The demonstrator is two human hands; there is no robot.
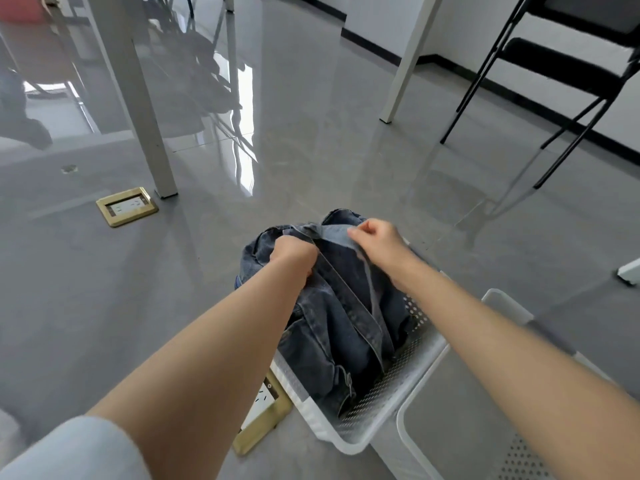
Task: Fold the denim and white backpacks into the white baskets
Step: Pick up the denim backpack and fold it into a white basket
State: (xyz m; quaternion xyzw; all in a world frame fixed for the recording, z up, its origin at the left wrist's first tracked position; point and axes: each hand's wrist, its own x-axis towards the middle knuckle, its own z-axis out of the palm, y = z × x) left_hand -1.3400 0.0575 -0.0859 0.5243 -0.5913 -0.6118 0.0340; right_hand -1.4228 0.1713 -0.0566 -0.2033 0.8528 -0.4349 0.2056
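Denim backpack (332, 327): lay bundled inside perforated white basket (391, 403) on the grey floor (104, 289). Left hand (292, 252) clenched on its upper fabric; right hand (375, 239) pinched the pale strap (334, 233).

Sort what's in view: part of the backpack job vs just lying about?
Job:
- denim backpack, partly in the basket
- white basket holding it
- second white basket, nothing visible inside
- left hand and right hand, both gripping the backpack's top

Lying about:
- brass floor sockets
- black folding chair
- table legs
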